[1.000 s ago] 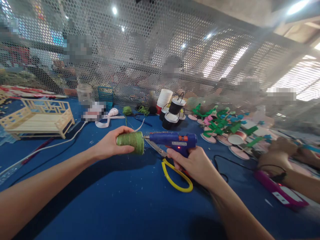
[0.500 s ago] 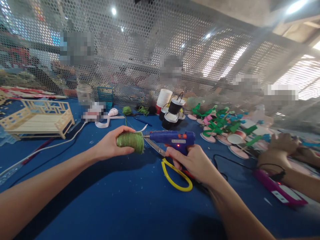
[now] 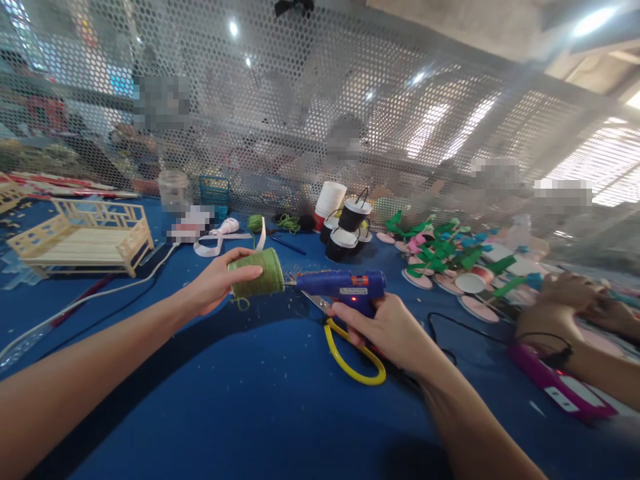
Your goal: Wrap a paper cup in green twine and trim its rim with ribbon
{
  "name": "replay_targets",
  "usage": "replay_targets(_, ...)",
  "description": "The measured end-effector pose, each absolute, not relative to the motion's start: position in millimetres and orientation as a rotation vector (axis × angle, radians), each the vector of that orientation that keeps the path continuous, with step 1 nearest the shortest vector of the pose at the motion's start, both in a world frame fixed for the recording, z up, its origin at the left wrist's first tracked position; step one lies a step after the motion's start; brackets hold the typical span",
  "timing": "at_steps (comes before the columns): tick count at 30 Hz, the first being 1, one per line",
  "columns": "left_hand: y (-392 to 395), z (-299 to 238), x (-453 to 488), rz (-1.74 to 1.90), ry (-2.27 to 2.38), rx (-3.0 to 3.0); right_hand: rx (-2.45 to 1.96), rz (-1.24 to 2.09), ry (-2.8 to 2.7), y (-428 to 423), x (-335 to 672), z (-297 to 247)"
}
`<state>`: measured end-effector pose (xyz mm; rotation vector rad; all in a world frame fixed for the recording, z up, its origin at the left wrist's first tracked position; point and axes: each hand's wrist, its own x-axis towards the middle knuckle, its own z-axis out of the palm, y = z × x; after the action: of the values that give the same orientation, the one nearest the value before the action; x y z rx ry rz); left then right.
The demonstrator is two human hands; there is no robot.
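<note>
My left hand (image 3: 220, 280) is closed round a cup-shaped piece wound with green yarn (image 3: 257, 273), tilted on its side above the table. A small loop of yarn hangs from its lower edge, and a white strip (image 3: 263, 233) sticks up behind it. My right hand (image 3: 373, 320) grips a blue glue gun (image 3: 340, 283) with a red light lit. Its nozzle points left, at the right-hand end of the wound piece; whether they touch, I cannot tell. Below the gun are scissors with yellow handles (image 3: 355, 373), close under my right fingers; whether those fingers also hold them is unclear.
A small wooden bed frame (image 3: 83, 237) stands at left beside a white cable (image 3: 125, 283). White ribbon (image 3: 210, 247), green yarn (image 3: 255, 222) and black-and-white cups (image 3: 345, 243) are farther back. Green paper pieces on discs (image 3: 435, 253), a purple power strip (image 3: 560, 383) and another person's hands (image 3: 565, 290) are at right.
The yarn-wound piece has turned in my left hand and tilted, shifting slightly left and up. The white strip now points upward. The glue gun's nozzle sits slightly lower.
</note>
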<state>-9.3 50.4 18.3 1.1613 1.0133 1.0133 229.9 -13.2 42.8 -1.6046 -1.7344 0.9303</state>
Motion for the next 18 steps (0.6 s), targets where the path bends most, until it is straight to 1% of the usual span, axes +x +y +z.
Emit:
replay_targets(4, 50.2, 16.7, -9.2, 1.019, 0.952, 1.096, -1.538, 0.904, -1.615, -5.0, 234.7, 44.9)
replay_targets(7, 49.3, 15.2, -8.0, 1.001, 0.958, 1.132, -1.517, 0.681, -1.506, 15.2, 245.6, 38.8)
replay_targets(9, 48.5, 14.2, -7.0, 0.993, 0.983, 1.213, -1.671, 0.524, -1.511, 32.3, 252.4, 30.9)
replay_targets(10, 47.9, 13.7, -6.4, 0.995, 0.994, 1.269, -1.783, 0.496, -1.538, 40.8, 254.7, 26.3)
replay_targets(15, 41.3, 11.6, -2.3, 1.008, 1.042, 1.575, -1.926, 0.555, -1.598, 70.1, 253.4, 2.5)
replay_targets(18, 35.3, 11.1, 0.4, 0.973, 1.077, 1.714, -1.947, 0.529, -1.646, 73.9, 248.2, -1.6)
